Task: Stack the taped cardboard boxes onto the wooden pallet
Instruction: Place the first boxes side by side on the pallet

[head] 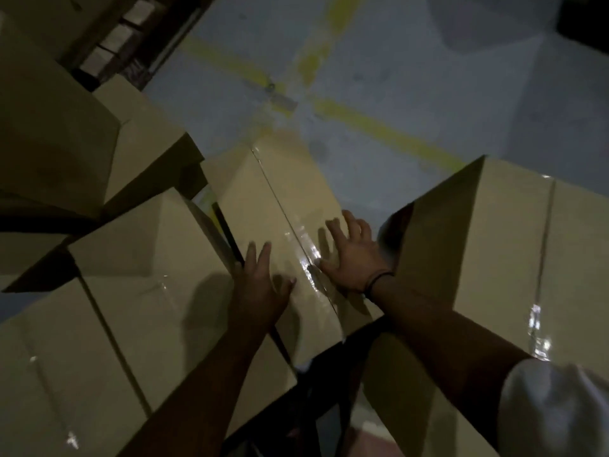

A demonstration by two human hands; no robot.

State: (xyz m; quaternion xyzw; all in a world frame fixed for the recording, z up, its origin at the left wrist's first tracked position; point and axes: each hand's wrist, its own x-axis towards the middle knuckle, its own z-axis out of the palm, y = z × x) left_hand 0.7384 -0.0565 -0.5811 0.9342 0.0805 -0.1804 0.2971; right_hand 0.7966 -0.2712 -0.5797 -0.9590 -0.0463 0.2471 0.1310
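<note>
A taped cardboard box (280, 192) lies in the middle, its shiny tape seam running down its top. My left hand (260, 285) rests flat on the near left part of that top, fingers straight. My right hand (349, 255) lies flat to the right of the seam, fingers spread, with a dark band at the wrist. More taped boxes stand close by: one at the left (138, 291) and a taller one at the right (514, 252). The wooden pallet (131, 51) shows only as dark slats at the top left.
Stacked boxes (59, 133) fill the upper left. Grey floor (395, 77) with yellow painted lines lies beyond the boxes. A dark gap (323, 390) opens between the boxes near my body. The scene is dim.
</note>
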